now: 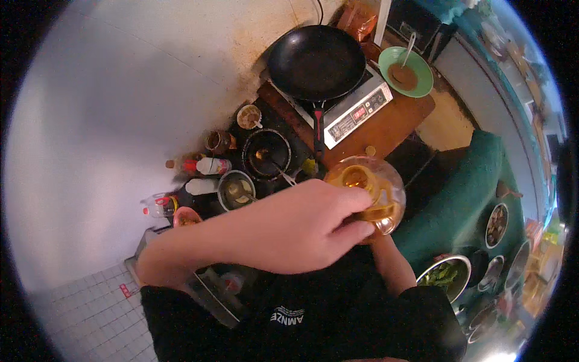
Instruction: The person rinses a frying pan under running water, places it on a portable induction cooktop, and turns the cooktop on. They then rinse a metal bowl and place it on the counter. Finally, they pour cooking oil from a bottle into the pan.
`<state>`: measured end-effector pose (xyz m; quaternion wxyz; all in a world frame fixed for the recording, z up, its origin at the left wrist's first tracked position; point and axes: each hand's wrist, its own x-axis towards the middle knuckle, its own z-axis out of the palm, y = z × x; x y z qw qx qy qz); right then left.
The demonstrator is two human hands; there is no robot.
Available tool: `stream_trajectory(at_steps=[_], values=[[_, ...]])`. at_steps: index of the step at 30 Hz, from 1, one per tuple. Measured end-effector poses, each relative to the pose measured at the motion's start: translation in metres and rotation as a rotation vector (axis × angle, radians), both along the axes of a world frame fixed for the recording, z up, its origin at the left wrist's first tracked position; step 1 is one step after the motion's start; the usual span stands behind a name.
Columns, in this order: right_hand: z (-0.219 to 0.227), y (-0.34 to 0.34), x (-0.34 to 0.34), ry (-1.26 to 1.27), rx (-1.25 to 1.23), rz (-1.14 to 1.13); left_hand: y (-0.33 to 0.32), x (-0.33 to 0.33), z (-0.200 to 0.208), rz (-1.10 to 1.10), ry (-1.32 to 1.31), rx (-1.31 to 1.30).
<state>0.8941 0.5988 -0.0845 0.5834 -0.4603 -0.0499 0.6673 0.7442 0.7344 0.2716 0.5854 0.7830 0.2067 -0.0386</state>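
Note:
A clear, rounded oil bottle (393,181) with a yellow neck and yellow handle is in front of my chest, its top facing up toward me. My left hand (316,220) reaches across from the left, thumb and fingers closed on the yellow part at the bottle's top. Amber liquid shows inside the round yellow neck. From the lower right my right forearm runs up to the bottle's underside. My right hand (378,239) is mostly covered by the bottle, and its fingers are hidden. Just beyond the bottle, the handle of a black frying pan (316,63) points toward me.
The pan sits on an induction cooker (359,114) on a brown board. Right of it stands a green bowl (427,78) with brown sauce and a spoon. Left are a dark pot (246,158), a metal bowl (221,192) and several bottles. A bowl of greens (466,265) stands lower right.

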Motion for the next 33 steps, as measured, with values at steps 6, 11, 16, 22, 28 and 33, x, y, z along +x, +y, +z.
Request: stream_trajectory(at_steps=[6,11,16,22,28,33], values=[[0.011,0.037,0.04,-0.252,-0.012,-0.012,-0.002,0.04,-0.05,0.177,-0.217,0.24],[0.022,0.062,0.085,-0.491,-0.007,-0.042,0.01,0.084,-0.084,0.426,-0.307,0.492],[0.028,0.08,0.133,-0.685,-0.003,-0.089,0.042,0.115,-0.114,0.561,-0.356,0.558],[0.03,0.098,0.171,-0.832,0.0,-0.1,0.083,0.129,-0.145,0.704,-0.421,0.521],[0.028,0.111,0.185,-0.897,0.005,-0.082,0.097,0.136,-0.151,0.784,-0.42,0.495],[0.025,0.116,0.189,-0.935,0.006,-0.072,0.101,0.137,-0.156,0.794,-0.439,0.446]])
